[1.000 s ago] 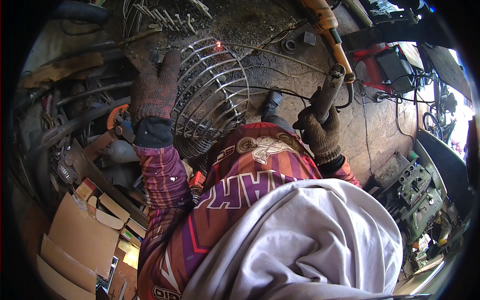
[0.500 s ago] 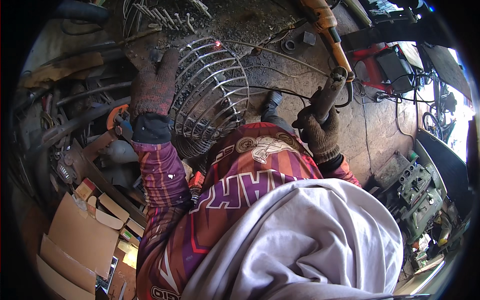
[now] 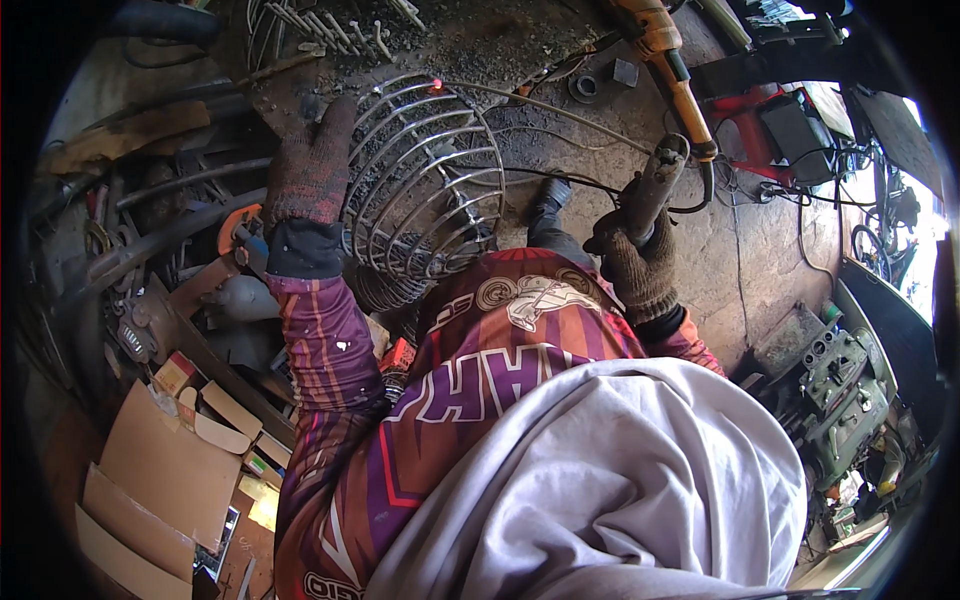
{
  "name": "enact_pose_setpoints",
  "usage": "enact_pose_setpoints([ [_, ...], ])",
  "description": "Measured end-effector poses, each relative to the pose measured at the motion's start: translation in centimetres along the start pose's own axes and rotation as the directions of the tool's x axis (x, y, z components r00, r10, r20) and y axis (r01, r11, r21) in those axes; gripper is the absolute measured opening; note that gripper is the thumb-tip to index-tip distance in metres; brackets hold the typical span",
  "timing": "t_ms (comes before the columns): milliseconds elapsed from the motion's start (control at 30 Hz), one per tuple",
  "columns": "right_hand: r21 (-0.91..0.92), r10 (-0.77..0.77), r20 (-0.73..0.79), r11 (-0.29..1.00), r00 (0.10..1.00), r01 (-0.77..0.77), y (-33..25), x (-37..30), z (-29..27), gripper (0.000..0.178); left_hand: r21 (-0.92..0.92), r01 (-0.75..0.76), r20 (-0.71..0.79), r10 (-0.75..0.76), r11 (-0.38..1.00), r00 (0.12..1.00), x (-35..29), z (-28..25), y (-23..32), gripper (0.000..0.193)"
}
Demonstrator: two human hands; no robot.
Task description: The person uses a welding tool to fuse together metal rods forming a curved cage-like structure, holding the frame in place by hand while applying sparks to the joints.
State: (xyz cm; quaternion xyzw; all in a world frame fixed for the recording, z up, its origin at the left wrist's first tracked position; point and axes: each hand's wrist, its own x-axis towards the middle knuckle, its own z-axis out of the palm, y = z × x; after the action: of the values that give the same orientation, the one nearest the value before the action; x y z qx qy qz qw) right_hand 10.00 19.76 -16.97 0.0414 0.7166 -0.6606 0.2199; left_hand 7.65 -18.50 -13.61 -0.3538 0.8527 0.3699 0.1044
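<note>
A round cage of bent metal rods (image 3: 425,175) stands in front of me. My left hand (image 3: 308,180), in a dark knitted glove, grips its left side. One finger stretches up along the cage, and the other fingertips are hidden. In my gloved right hand (image 3: 645,265) is a welding electrode holder (image 3: 660,180), the fingers wrapped round its handle. A long thin welding rod (image 3: 560,112) runs from the holder leftward to the cage's top rim. Where its end meets the rim, a small spot (image 3: 436,85) glows red.
An orange angle grinder (image 3: 660,50) lies beyond my right hand, with cables across the floor. Several short metal rods (image 3: 325,30) lie at the top left of the dark worktop. Cardboard boxes (image 3: 165,465) are at lower left; a green machine (image 3: 845,395) stands at right.
The glow at the rim is a little smaller and redder. The cage's right side appears slightly further right. Both hands keep nearly the same place and grip.
</note>
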Motion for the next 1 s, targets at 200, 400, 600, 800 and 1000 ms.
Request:
enact_pose_setpoints([
  [200,0.001,0.002,0.001,1.0,1.0,-0.002,-0.6,0.0,0.4,0.039,-0.078,-0.13,-0.027,0.128,0.988,0.991,0.8,0.5,-2.2,0.072],
  [400,0.013,-0.043,0.017,0.999,0.999,0.043,0.1,0.4,0.4,0.041,0.039,0.024,0.008,-0.025,0.999,1.0,0.5,-0.1,-0.6,0.073],
  [600,0.027,-0.037,-0.016,0.999,0.999,0.038,0.5,0.2,0.3,0.042,0.093,0.029,-0.014,-0.028,0.995,1.0,-0.3,-0.2,0.6,0.069],
  [800,0.056,-0.146,-0.024,0.987,0.989,0.148,0.9,0.6,0.5,0.052,0.338,-0.218,0.095,0.197,0.916,0.976,2.2,0.2,-3.3,0.06],
  [1000,0.103,-0.082,-0.051,0.991,0.995,0.087,0.4,0.0,0.4,0.058,-0.016,-0.24,-0.022,0.239,0.971,0.971,1.7,1.0,-2.9,0.055],
])
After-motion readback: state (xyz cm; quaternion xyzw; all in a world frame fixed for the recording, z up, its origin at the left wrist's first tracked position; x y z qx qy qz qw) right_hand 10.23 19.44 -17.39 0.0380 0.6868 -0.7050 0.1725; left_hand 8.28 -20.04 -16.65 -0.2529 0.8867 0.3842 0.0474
